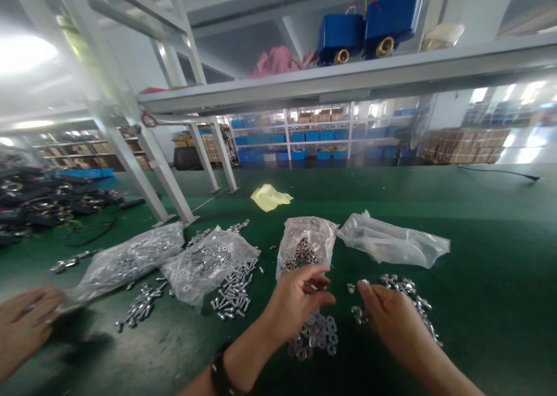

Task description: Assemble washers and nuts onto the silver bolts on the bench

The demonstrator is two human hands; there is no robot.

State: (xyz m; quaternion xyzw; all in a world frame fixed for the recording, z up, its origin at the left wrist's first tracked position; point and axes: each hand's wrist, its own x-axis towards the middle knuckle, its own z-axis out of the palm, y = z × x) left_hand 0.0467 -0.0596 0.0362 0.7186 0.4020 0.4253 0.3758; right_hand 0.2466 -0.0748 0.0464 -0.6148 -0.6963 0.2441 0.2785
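My left hand (296,303), a dark watch on its wrist, hovers over a pile of small metal washers (314,337) on the green table (478,303). Its fingers are pinched together, and what they hold is too small to name. My right hand (389,318) sits just to the right with its fingers curled and pressed together, the tips close to a few loose metal parts (355,312). A row of small metal pieces (413,294) lies beyond it. A clear bag of dark nuts (304,245) lies open right behind my left hand.
Another person's hand (24,326) rests at the far left by a bag of hardware (130,260). A second full bag (209,262), loose bolts (232,294), a nearly flat clear bag (391,242) and a yellow cloth (270,198) lie on the table. Frame legs (174,199) stand at the back left.
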